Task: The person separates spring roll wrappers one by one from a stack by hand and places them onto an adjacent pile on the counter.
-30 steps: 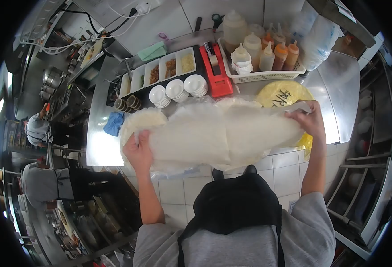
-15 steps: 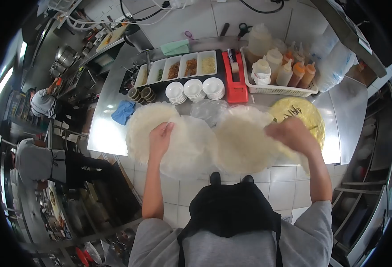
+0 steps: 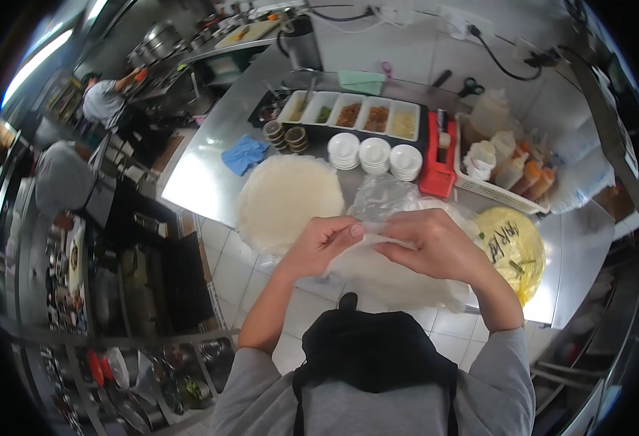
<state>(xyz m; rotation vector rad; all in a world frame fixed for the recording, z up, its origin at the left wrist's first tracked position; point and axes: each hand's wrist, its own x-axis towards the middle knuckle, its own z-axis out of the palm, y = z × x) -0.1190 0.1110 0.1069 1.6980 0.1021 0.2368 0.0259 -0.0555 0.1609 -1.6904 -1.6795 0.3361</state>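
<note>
Together, left hand (image 3: 327,245), right hand (image 3: 439,243) pinch one sheet (image 3: 399,282); three dish stacks (image 3: 375,155), five tubs (image 3: 349,115) beyond.

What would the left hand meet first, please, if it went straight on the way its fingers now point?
Beyond the pale sheet at its fingertips, the left hand would probably meet the right hand, just ahead; the depth between them is hard to judge.
</note>
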